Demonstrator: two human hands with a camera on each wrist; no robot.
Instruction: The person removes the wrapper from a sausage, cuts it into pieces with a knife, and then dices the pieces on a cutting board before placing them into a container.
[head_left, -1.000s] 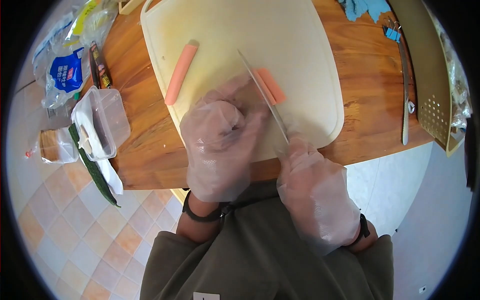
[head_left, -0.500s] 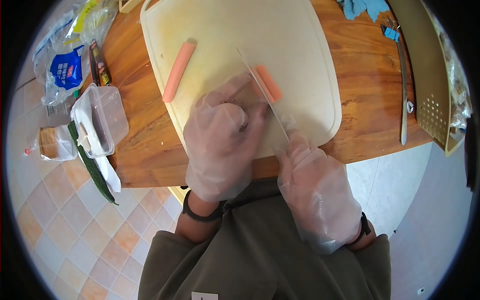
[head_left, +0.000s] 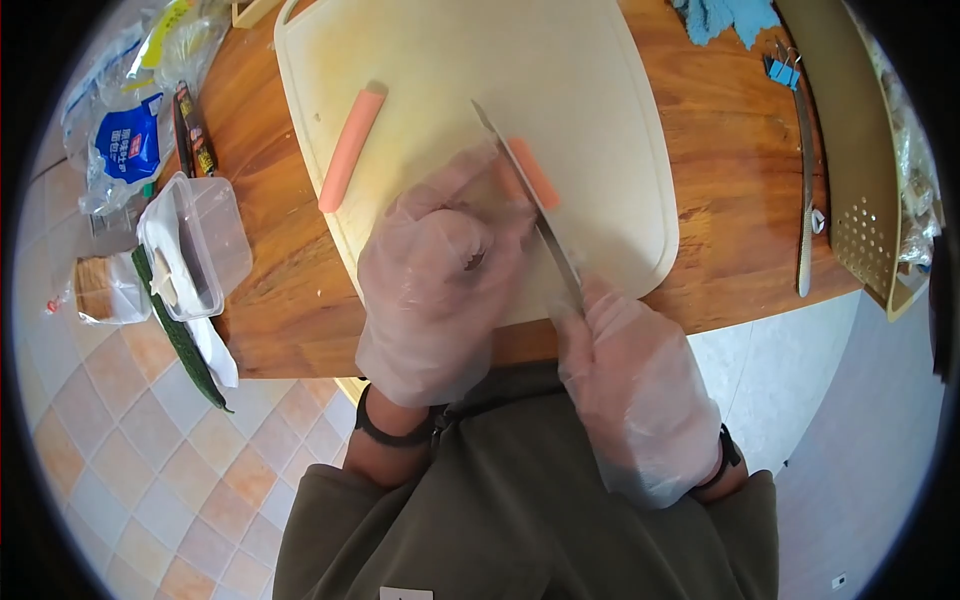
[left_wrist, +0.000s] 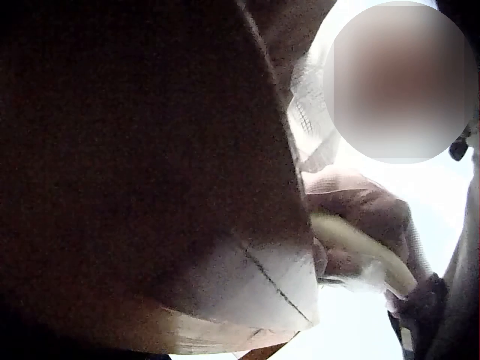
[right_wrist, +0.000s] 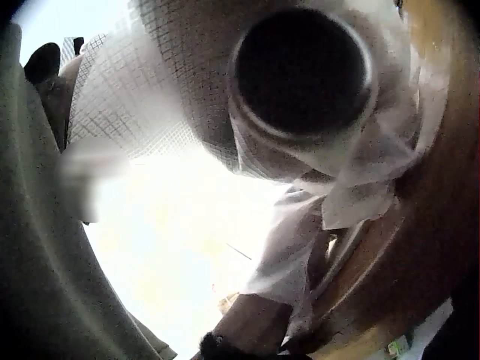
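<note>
In the head view, the left hand [head_left: 430, 270], in a clear plastic glove, pinches an orange sausage piece between thumb and fingers, mostly hidden by the hand. Along the right side of those fingertips runs a knife [head_left: 532, 195], its handle gripped by the gloved right hand [head_left: 640, 385]. Another sausage piece [head_left: 537, 172] lies just right of the blade. A longer sausage [head_left: 352, 150] rests apart, at the left of the cream cutting board [head_left: 600, 70]. The wrist views show mostly glove plastic and dark shapes; the blade is not clear there.
Left of the board are a clear plastic box [head_left: 222, 230], a cucumber [head_left: 185, 345], bread in a bag [head_left: 100, 290] and plastic packaging [head_left: 130, 140]. A metal tool [head_left: 806, 200], a perforated tan basket [head_left: 850, 150] and a blue cloth [head_left: 728, 15] are on the right.
The blade has tilted and shows more of its flat side. Both hands stay close to their earlier places, holding sausage and knife. The whole scene sits slightly further left in the view.
</note>
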